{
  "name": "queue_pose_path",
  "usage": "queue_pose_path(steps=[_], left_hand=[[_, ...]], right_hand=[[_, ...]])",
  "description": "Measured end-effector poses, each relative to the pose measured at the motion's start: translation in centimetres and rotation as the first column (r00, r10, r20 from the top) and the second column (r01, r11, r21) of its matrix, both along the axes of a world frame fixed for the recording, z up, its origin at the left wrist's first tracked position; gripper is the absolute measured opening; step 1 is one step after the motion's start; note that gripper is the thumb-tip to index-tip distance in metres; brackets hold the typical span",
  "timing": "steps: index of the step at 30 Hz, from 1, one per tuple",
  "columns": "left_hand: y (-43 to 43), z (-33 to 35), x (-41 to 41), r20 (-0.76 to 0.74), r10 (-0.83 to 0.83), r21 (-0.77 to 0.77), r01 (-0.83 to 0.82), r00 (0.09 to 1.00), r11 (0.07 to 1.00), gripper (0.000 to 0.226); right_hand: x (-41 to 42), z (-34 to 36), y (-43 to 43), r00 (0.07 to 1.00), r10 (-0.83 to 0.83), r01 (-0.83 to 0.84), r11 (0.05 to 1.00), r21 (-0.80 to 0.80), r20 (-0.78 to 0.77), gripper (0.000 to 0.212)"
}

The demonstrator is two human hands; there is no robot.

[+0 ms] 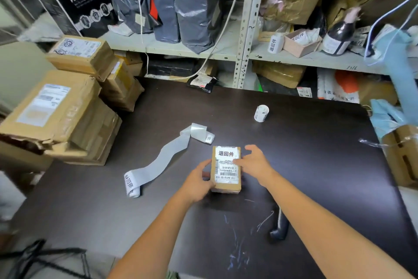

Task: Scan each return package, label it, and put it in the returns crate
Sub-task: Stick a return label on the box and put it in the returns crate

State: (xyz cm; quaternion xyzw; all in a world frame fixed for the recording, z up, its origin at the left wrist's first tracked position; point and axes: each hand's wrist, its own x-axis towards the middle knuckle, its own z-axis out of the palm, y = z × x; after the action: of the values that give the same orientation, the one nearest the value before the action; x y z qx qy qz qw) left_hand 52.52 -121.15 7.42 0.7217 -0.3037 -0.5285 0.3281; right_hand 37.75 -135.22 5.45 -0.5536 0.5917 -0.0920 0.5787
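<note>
A small cardboard package (226,186) lies on the dark table (316,154) in front of me. It carries a shipping label and, at its far end, a white sticker with large black characters (226,153). My left hand (199,182) grips the package's left side. My right hand (254,162) rests on its right edge, thumb pressing on the label, fingers spread. An unrolled strip of label backing (162,158) curls across the table to the left. A small label roll (261,113) stands farther back. A dark handheld scanner (279,227) lies under my right forearm.
Stacked cardboard boxes (58,111) crowd the table's left side. A metal shelf (246,29) behind holds grey poly bags, brown parcels and a black box. More cartons (402,154) and blue bags sit at the right edge. A black flat parcel (202,83) lies at the table's back.
</note>
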Motion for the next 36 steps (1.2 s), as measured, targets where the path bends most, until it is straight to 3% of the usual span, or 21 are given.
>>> queue_pose_path(steps=[3, 6, 11, 15, 21, 25, 36], left_hand=[[3.8, 1.4, 0.7, -0.031, 0.203, -0.038, -0.204, 0.979, 0.978, 0.064], [8.2, 3.5, 2.4, -0.058, 0.354, -0.105, -0.358, 0.933, 0.928, 0.063], [18.0, 6.2, 6.6, -0.065, 0.634, -0.17, -0.635, 0.771, 0.754, 0.074], [27.8, 7.6, 8.9, -0.06, 0.779, -0.216, -0.77, 0.624, 0.6, 0.074], [44.4, 7.2, 10.4, -0.084, 0.905, -0.213, -0.895, 0.418, 0.393, 0.07], [55.9, 5.9, 10.6, -0.032, 0.944, -0.149, -0.935, 0.329, 0.321, 0.077], [77.4, 0.4, 11.1, -0.041, 0.997, -0.079, -0.995, 0.064, 0.061, 0.076]], right_hand=[[2.7, 0.6, 1.3, 0.983, 0.181, -0.182, 0.982, -0.047, -0.024, 0.036], [7.3, 2.8, 4.4, 0.927, 0.375, -0.37, 0.921, -0.126, 0.018, 0.029], [15.8, 7.7, 13.4, 0.75, 0.661, -0.632, 0.722, -0.28, 0.01, 0.054], [21.2, 9.3, 22.6, 0.593, 0.805, -0.765, 0.557, -0.323, -0.015, 0.055], [26.4, 9.6, 39.6, 0.384, 0.922, -0.866, 0.339, -0.369, -0.056, 0.061], [28.0, 8.6, 51.3, 0.266, 0.962, -0.902, 0.224, -0.37, -0.065, 0.058], [33.0, 2.9, 74.3, 0.062, 0.997, -0.962, 0.049, -0.269, -0.04, 0.051]])
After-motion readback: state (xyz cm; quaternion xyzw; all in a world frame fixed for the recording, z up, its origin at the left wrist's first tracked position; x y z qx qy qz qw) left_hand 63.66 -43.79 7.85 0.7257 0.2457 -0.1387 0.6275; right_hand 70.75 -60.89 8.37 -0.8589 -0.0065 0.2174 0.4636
